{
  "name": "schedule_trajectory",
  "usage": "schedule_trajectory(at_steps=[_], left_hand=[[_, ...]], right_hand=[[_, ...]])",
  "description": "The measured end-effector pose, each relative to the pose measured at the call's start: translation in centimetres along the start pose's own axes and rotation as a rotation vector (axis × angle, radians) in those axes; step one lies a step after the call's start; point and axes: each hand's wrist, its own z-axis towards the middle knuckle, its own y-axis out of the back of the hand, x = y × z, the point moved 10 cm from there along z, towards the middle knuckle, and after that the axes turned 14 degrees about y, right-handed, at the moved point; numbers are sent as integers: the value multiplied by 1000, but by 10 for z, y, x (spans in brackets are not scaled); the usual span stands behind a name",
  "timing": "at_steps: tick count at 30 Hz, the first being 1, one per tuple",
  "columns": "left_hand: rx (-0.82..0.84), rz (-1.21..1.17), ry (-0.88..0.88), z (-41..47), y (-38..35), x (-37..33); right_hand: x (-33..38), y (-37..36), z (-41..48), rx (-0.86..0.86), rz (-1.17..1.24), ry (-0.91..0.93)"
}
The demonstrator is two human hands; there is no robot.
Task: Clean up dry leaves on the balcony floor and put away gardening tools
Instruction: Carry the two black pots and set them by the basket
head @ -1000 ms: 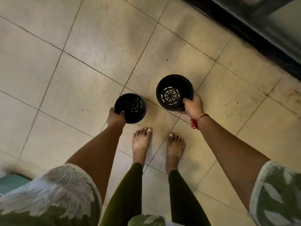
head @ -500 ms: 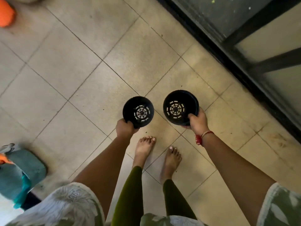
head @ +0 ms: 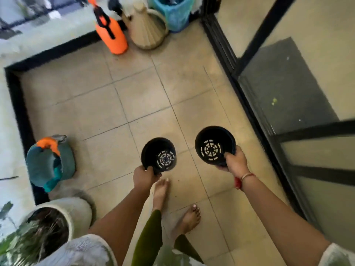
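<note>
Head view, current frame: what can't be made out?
All head view.
- Blue bin: cut off by top edge, contents unseen.
- Teal and orange object at left: motion blur, kind unclear.
- Right hand: fingers hidden under its black pot.
- Floor: any dry leaves too small to tell.

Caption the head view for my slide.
Two empty black pots over the balcony floor: left pot gripped by the left hand, right pot by the right hand.

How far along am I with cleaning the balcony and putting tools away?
Sweeping looks mostly done: the tiled floor shows only a few dark specks. In hand: the left hand grips a small black pot, the right hand a larger black pot, neither put away. Possibly left: the orange sprayer and teal bag on the floor.
</note>
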Motion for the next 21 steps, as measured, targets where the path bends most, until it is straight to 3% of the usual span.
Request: schedule_trajectory(at_steps=[4,8,13,21], left_hand=[[18,-240,50,-4,52,-9],[-47,-379,9,3,119,-27],[-88,-626,91,39,191,-16],[-188,-780,209,61,277,25]], right_hand=[[23,-50,-20,122,-63,-15],[45,-134,-29,266,-144,5],[78,-251,-40,434,-192,59],[114,-372,-72,553,-274,64]])
